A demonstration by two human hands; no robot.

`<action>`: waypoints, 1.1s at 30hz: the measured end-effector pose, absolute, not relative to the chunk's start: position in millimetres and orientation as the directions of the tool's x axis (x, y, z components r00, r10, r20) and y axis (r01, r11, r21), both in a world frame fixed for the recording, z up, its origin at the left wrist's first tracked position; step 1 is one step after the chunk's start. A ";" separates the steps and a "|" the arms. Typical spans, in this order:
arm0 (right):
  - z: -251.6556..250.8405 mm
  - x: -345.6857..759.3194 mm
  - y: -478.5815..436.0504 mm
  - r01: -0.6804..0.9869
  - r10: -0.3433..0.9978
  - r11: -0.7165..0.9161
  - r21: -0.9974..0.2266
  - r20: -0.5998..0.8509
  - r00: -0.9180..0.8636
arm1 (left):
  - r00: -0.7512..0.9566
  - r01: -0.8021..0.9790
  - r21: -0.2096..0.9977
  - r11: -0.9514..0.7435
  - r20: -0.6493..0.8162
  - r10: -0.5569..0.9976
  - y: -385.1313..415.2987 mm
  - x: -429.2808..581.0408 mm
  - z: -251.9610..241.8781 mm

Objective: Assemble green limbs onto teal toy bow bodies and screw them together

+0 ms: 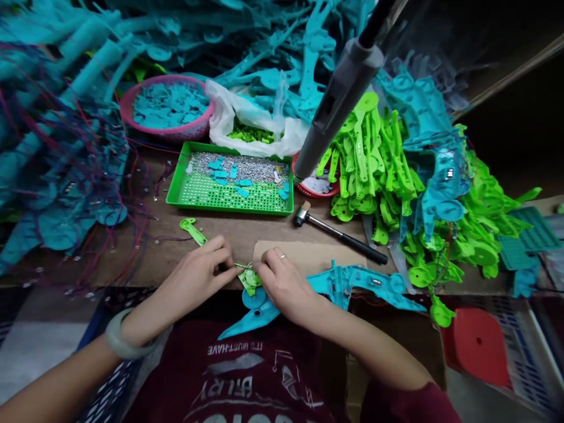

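My left hand (pixel 205 265) is pinched at the table's front edge, its fingertips at one end of a thin green strip (pixel 241 266). My right hand (pixel 284 283) has its fingers closed over a lime-green plastic part (pixel 249 281), which lies against a long blue plastic part (pixel 341 283). That blue part rests along the front edge, its pointed left end jutting over my lap. The right fingertips and what they grip are partly hidden. A separate green plastic arm piece (pixel 192 230) lies just beyond my left hand.
A hammer (pixel 341 236) lies by a cardboard sheet (pixel 304 255). Behind stand a green tray (pixel 229 205) of small metal pieces and a pink basket (pixel 200 123). A grey tool (pixel 337 108) hangs overhead. Green parts (pixel 365 153) pile up right; wired blue parts (pixel 66 194) lie left.
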State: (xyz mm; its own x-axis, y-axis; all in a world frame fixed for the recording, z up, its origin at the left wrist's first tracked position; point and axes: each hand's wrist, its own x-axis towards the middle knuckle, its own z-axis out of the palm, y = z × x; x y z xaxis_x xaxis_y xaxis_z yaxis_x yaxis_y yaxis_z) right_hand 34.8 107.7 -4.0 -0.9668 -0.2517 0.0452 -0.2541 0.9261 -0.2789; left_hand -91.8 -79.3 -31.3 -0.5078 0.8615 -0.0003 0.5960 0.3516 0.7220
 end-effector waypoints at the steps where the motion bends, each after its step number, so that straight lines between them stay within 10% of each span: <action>1: -2.0 32.4 105.5 -0.211 -0.221 0.924 -0.320 0.005 -0.975 | -0.507 0.595 0.721 0.355 -0.007 0.862 -79.5 -91.7 -31.0; 11: -3.0 20.9 111.7 -0.198 -0.285 0.847 -0.494 -0.107 -0.953 | -0.517 0.576 0.723 0.382 -0.039 0.855 -80.0 -91.1 -29.8; 33: 15.1 11.0 123.1 -0.370 -0.482 0.820 -0.437 -0.177 -0.858 | -0.522 0.543 0.751 0.375 -0.047 0.851 -75.9 -93.9 -27.9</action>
